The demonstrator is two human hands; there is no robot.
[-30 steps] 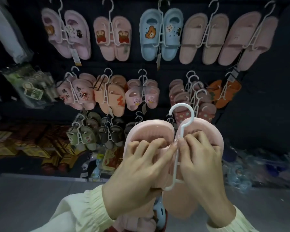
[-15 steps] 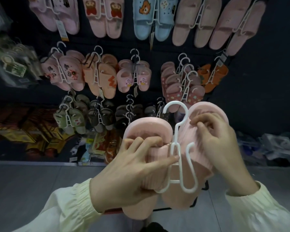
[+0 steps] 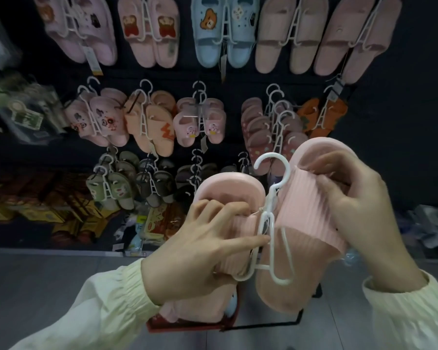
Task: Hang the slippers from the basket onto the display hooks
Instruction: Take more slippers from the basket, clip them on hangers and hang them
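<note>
Hands: 2, both in cream sleeves, raised in front of the display wall.
Left hand: fingers curled over the ribbed strap of the left slipper, thumb pressed to the hanger's stem.
Right hand: fingers bent, pinching the ribbed strap of the right slipper at its top edge.
Pink slippers: 2, held as a pair, soles toward the wall, toes up; the right one sits higher and tilts right.
White hanger: 1, between the 2 slippers, hook up and free of any peg.
Basket: 1, red rim, low behind the left wrist; at least 1 more pink slipper lies inside, total cannot be told.
Floor: grey, beneath the hands.
Bottom row: 4 or so dark and olive pairs, partly hidden.
Middle row: 5 groups, some stacked several deep.
Top row: 5 pairs, 1 blue, 4 pink.
Packaged goods: left of the slippers, blurred.
</note>
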